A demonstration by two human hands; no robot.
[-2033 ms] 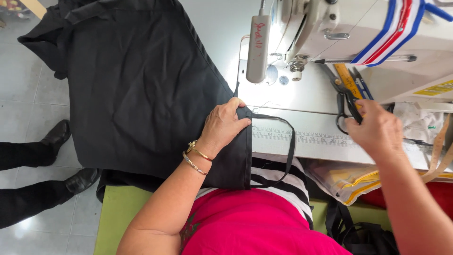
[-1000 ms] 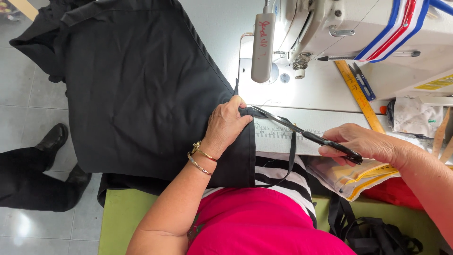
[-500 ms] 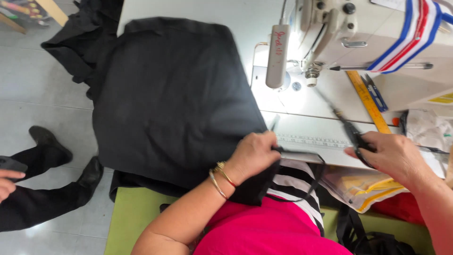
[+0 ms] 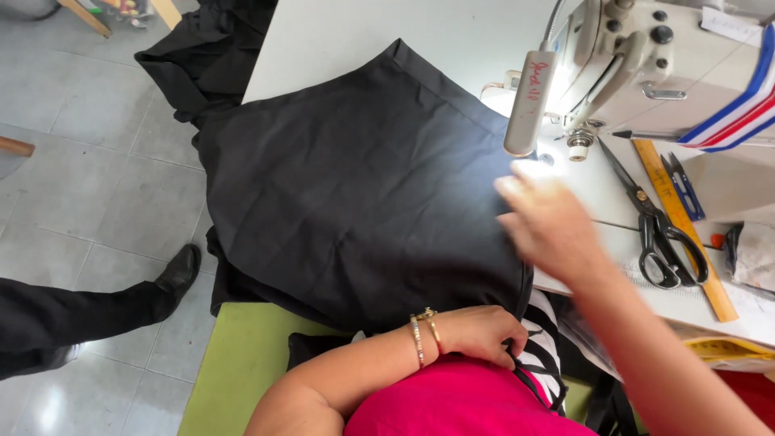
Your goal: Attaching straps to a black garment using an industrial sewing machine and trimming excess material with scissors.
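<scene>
So there's a big sheet of black woven fabric (image 4: 355,186) spread over the left half of the white sewing table (image 4: 363,32), with its far-left end spilling off the table's left edge in a heap toward the grey tiled floor (image 4: 89,161). The near edge hangs off the front of the table onto the person's lap.

Left hand (image 4: 476,333) is down at that near edge, fingers curled in and bunching the cloth plus what looks like a thin black strap against the pink top. That's a closed pinch on the fabric. Right hand (image 4: 549,222) is blurred, hovering over the fabric's right edge just in front of the cream-coloured sewing machine (image 4: 646,56). The fingers look loosely spread and I see nothing in them, but with the blur I can't tell for sure whether it touches the cloth.

Black-handled scissors (image 4: 658,230) lie on the table to the right of that hand, right beside a yellow wooden ruler (image 4: 682,230), with small blue snips (image 4: 682,186) further back.

My read on the fabric: light, floppy, no stiffness at all, and probably a bit slidey on that smooth tabletop. The overhanging heap will likely drag it leftward. Best hold is along a hemmed edge or corner, flat palm on top to steer.

A dark shoe (image 4: 179,274) of someone else stands on the floor at left.
</scene>
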